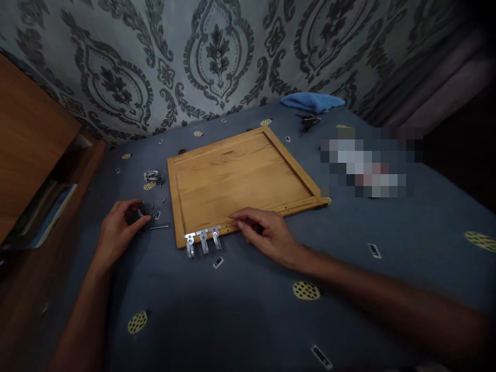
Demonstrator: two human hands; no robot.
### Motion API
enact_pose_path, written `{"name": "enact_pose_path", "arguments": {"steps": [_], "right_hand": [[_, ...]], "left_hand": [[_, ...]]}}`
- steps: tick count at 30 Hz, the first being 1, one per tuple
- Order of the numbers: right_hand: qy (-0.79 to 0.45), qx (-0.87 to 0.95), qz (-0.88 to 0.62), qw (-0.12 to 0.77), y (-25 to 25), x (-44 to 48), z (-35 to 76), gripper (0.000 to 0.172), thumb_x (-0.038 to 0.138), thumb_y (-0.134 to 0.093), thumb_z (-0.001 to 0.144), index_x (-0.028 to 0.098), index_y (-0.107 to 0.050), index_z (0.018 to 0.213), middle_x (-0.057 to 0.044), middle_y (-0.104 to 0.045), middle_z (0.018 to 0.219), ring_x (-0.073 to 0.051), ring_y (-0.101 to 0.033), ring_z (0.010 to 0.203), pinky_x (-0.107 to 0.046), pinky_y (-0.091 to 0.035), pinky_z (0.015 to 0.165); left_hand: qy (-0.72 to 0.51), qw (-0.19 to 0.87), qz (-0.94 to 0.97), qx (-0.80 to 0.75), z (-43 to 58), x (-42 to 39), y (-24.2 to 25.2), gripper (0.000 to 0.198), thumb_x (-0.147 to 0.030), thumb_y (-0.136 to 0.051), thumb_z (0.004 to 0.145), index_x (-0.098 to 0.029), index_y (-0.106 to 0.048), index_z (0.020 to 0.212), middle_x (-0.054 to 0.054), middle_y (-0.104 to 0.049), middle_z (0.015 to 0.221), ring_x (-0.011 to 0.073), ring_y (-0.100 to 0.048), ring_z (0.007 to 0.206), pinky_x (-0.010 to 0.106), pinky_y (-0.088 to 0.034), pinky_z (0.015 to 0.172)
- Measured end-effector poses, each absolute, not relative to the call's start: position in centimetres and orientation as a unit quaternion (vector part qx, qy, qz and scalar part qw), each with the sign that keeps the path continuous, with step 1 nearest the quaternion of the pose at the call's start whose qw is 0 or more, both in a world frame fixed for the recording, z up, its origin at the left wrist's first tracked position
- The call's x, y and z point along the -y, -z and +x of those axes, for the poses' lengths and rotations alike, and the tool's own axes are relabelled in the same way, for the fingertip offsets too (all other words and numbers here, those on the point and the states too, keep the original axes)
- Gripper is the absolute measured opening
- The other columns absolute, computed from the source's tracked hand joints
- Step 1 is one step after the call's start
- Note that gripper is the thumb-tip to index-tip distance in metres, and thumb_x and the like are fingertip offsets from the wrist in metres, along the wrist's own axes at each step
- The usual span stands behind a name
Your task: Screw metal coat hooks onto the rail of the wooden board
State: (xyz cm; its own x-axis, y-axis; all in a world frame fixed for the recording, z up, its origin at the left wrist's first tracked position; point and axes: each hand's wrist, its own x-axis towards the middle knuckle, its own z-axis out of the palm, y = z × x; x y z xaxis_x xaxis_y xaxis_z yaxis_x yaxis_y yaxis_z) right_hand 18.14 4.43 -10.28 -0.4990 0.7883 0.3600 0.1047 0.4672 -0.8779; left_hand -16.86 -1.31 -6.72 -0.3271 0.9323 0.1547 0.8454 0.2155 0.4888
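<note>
A wooden panel point(232, 175) with a raised frame lies flat on the patterned sheet. Three metal hinges point(204, 240) sit in a row along its near edge, towards the left corner. My right hand point(267, 232) rests over that edge, right of the hinges. Its thumb and index finger are pinched together; whatever may be between them is too small to name. Left of the panel, my left hand point(120, 227) is low over the sheet, thumb and fingers apart around a small dark patch I cannot make out. A thin metal rod point(158, 227), perhaps a screwdriver shaft, lies beside its thumb.
More metal hardware point(154, 177) is piled left of the panel, with tiny loose pieces nearby. Scissors point(310, 121) and a blue cloth point(313, 102) lie at the back near the wall. A wooden cabinet point(34, 139) stands on the left. Something pixelated lies right.
</note>
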Motion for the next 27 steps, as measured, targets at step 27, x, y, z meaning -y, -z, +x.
{"name": "enact_pose_path", "arguments": {"steps": [27], "right_hand": [[-0.420,0.760,-0.295,0.398,10.3,-4.4,18.2,0.020,0.021,-0.052,0.094,0.017,-0.070,0.103,-0.004,-0.073,0.087,-0.011,-0.063,0.063,-0.022,-0.047,0.053]], "left_hand": [[-0.235,0.057,0.699,-0.673,-12.7,1.5,6.8,0.040,-0.054,-0.061,0.086,-0.024,-0.064,0.112,0.007,-0.067,0.111,0.0265,-0.063,0.105,0.041,-0.051,0.093]]}}
